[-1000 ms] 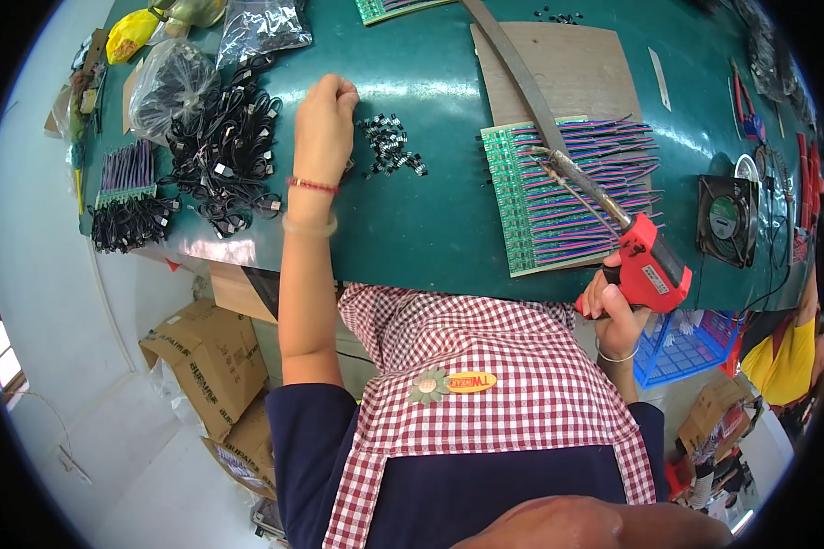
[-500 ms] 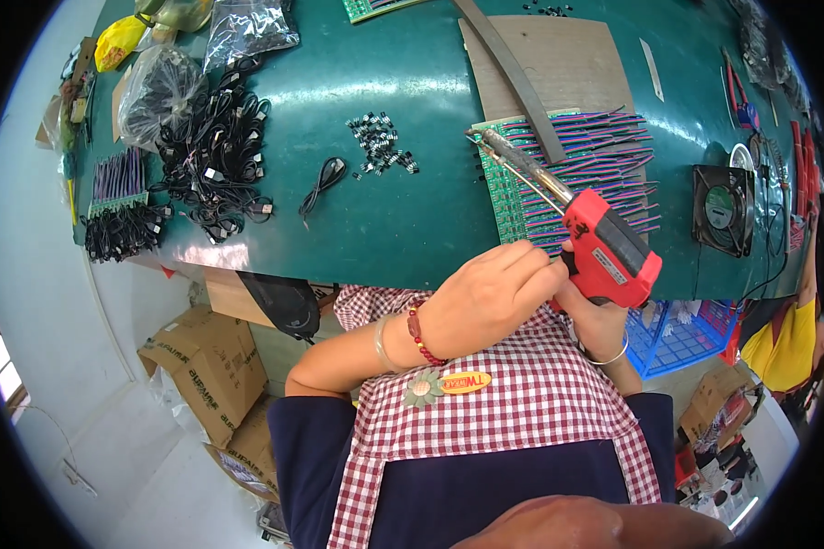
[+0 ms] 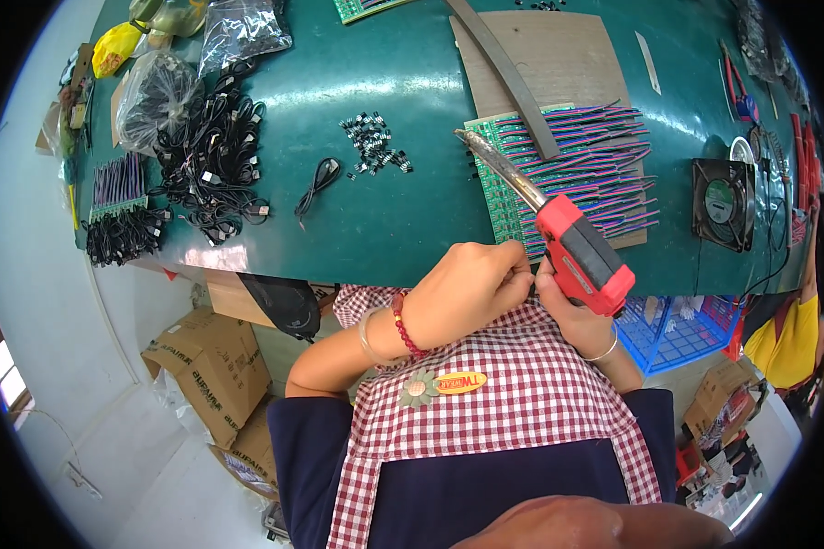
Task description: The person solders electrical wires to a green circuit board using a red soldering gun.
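My right hand (image 3: 572,311) grips a red soldering gun (image 3: 577,252) by its handle at the near edge of the green table (image 3: 403,224); its long metal tip points up-left over a green circuit board (image 3: 563,174) fitted with rows of coloured wires. My left hand (image 3: 467,291) is pulled in close beside the right, fingers bent and pinched against the gun's grip; whether it holds something small is hidden. A little pile of small black parts (image 3: 374,146) and a loose black cable (image 3: 316,180) lie on the table beyond.
A heap of black cables (image 3: 212,160) and plastic bags (image 3: 156,91) fill the left of the table. A brown board (image 3: 545,55) with a grey strip lies behind the circuit board. A black fan (image 3: 723,203) sits right. Cardboard boxes (image 3: 212,371) and a blue basket (image 3: 682,325) are below.
My left hand left the small black parts and came back to my right hand at the gun. The gun swung up so its tip hangs over the circuit board.
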{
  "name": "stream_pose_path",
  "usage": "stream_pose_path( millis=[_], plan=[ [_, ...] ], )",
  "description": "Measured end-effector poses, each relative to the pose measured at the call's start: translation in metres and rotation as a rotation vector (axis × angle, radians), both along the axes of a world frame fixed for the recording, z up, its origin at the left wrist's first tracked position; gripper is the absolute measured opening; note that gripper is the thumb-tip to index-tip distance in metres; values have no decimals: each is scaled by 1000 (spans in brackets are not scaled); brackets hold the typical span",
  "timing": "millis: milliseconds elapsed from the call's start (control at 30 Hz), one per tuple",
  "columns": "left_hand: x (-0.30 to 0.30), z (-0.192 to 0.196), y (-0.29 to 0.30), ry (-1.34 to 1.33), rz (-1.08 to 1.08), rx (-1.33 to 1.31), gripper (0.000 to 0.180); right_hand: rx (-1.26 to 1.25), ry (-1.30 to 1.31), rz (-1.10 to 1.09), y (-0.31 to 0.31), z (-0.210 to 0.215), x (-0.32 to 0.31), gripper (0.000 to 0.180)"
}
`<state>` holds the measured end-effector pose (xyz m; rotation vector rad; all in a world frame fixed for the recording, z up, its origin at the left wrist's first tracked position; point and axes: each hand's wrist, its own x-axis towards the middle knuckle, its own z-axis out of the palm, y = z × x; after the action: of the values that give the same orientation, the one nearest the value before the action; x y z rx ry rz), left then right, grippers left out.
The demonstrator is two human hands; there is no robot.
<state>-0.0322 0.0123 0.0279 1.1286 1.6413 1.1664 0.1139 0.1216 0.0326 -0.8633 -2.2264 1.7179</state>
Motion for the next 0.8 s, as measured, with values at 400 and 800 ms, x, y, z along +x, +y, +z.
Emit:
stream_pose_path(
  millis=[400,800],
  plan=[
    [-12,-2,6,-54,-40,-41,9,-160,-12,-84,0,-3,-2,17],
    [-61,-49,16,-453,229,-332,12,-288,87,-213,14,-30,59,36]
  ],
)
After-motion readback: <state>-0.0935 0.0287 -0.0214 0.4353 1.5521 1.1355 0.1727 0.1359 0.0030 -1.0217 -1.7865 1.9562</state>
